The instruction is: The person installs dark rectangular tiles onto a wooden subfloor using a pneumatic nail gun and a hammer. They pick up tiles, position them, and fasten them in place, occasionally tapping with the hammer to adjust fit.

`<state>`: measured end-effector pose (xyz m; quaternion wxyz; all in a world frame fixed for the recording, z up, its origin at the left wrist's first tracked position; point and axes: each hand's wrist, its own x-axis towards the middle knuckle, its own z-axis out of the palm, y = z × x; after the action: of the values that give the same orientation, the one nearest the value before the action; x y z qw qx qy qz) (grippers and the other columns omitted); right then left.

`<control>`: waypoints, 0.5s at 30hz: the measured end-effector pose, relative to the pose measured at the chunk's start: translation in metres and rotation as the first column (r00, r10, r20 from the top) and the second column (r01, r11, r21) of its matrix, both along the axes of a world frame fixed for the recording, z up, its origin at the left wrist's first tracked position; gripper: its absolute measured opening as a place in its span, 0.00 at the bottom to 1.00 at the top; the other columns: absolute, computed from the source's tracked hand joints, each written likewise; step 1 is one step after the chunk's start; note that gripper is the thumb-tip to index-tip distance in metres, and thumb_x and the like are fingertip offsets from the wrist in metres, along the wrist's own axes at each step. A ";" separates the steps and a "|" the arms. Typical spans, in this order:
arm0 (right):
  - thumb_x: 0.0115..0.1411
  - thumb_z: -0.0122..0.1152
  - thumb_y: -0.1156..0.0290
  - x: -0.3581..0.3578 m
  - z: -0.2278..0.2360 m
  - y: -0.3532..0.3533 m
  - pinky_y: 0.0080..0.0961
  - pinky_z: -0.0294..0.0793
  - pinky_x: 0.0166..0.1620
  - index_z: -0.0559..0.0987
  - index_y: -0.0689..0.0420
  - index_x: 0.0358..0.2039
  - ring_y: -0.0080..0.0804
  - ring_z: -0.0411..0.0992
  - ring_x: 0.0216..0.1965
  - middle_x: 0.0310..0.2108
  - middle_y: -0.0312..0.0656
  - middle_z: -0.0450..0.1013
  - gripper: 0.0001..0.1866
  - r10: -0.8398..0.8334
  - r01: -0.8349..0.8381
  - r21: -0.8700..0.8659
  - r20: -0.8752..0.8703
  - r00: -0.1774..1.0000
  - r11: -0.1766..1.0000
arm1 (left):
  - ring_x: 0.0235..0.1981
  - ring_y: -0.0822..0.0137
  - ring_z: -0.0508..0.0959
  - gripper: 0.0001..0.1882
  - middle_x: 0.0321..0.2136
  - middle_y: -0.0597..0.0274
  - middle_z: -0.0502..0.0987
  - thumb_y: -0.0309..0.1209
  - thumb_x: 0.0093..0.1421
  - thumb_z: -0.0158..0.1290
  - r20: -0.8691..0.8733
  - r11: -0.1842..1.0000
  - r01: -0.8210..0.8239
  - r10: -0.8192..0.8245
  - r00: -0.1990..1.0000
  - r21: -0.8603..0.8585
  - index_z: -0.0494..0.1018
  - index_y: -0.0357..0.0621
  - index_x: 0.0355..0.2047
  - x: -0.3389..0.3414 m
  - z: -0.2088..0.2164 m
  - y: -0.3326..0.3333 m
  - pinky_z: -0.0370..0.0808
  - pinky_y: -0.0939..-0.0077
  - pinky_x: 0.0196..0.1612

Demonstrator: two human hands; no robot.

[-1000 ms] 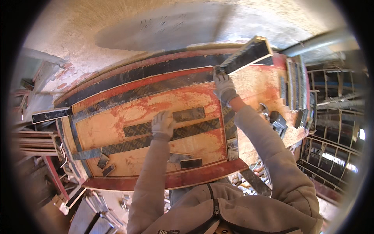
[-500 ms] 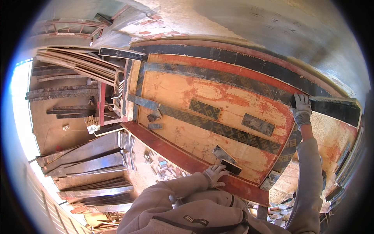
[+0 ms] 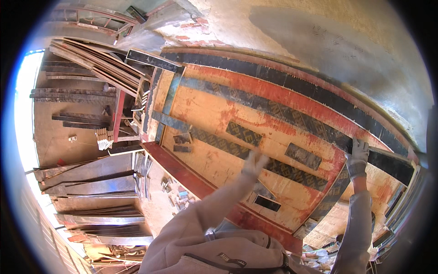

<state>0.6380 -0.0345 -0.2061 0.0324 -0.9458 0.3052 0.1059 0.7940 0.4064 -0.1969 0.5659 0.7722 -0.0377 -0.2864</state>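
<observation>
A wide plywood panel [image 3: 200, 100] with red stains lies before me, dark plywood strips laid along and across it. My left hand [image 3: 254, 164], in a pale glove, is over the middle strip [image 3: 219, 145]; motion blurs its fingers. At the panel's right end, my gloved right hand [image 3: 358, 157] rests where the upper dark strip [image 3: 273, 106] meets the cross strip [image 3: 335, 187], its fingers stretched out. Between my arms lies a small black block [image 3: 267, 203], beside a grey offcut [image 3: 264, 189]. Two short rectangular pieces [image 3: 244, 133] [image 3: 303, 156] lie flat near the middle strip.
A red board [image 3: 178, 166] edges the panel's near side. Stacked planks [image 3: 98, 64] stand at the far left, with leaning boards [image 3: 91, 176] below them. A plastered wall [image 3: 292, 32] rises behind. Small offcuts [image 3: 182, 198] litter the floor to the left.
My left hand has let go of the black block and moved up over the middle strip. The block now lies flat on the panel. My right hand stays at the same corner.
</observation>
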 end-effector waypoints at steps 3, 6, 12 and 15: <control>0.47 0.80 0.63 -0.012 0.020 -0.007 0.46 0.70 0.63 0.65 0.54 0.70 0.53 0.65 0.62 0.58 0.48 0.67 0.50 -0.005 0.006 -0.036 0.027 1.000 0.999 | 0.46 0.60 0.81 0.27 0.49 0.51 0.78 0.41 0.71 0.56 -0.286 0.954 -0.298 0.290 0.913 0.014 0.68 0.37 0.62 0.124 -0.018 -0.079 0.82 0.66 0.47; 0.48 0.79 0.66 -0.022 0.027 -0.010 0.47 0.67 0.66 0.64 0.55 0.71 0.55 0.63 0.63 0.60 0.50 0.66 0.50 0.007 -0.007 -0.064 0.005 1.000 0.998 | 0.46 0.54 0.83 0.28 0.52 0.48 0.79 0.39 0.70 0.58 -0.530 0.770 -0.629 0.489 0.693 -0.111 0.67 0.36 0.64 0.172 -0.032 -0.125 0.86 0.61 0.44; 0.51 0.78 0.62 -0.009 0.012 -0.011 0.45 0.66 0.67 0.63 0.57 0.71 0.53 0.62 0.64 0.62 0.50 0.65 0.50 0.028 -0.028 0.018 -0.029 0.999 0.999 | 0.43 0.52 0.84 0.19 0.47 0.50 0.81 0.30 0.70 0.57 -0.495 0.768 -0.628 0.502 0.709 -0.121 0.72 0.32 0.57 0.201 -0.034 -0.135 0.90 0.58 0.44; 0.51 0.78 0.62 0.006 0.007 -0.013 0.44 0.65 0.67 0.64 0.57 0.71 0.51 0.63 0.64 0.63 0.49 0.65 0.49 0.008 -0.011 -0.033 -0.094 0.996 0.999 | 0.42 0.54 0.84 0.18 0.45 0.48 0.81 0.29 0.70 0.57 -0.488 0.758 -0.651 0.552 0.677 -0.046 0.72 0.30 0.55 0.217 -0.035 -0.137 0.90 0.60 0.42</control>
<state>0.6436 -0.0475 -0.1994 0.0016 -0.9416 0.3037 0.1454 1.0105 0.2692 -0.2318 0.7017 0.5875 0.3195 -0.2457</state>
